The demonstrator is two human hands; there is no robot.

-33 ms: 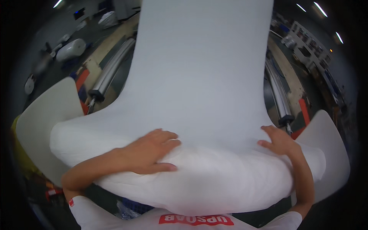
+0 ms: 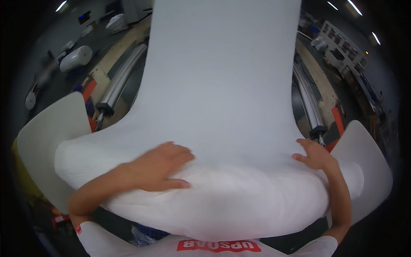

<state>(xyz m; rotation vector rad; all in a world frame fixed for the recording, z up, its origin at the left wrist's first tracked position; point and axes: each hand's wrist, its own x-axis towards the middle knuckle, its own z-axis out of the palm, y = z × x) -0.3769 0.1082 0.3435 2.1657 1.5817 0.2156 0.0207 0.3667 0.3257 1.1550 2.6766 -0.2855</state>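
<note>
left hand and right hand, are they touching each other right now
Apart: the head view shows a broad stretch of white material between the left hand and the right hand.

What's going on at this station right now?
A person is handling a wide white roll of sheet material bare-handed. Their left hand lies open on top, left of the middle; the right hand, also open, is at the roll's upper right. The white sheet runs from the roll up and away. A pale panel stands at each end, left and right.
</note>
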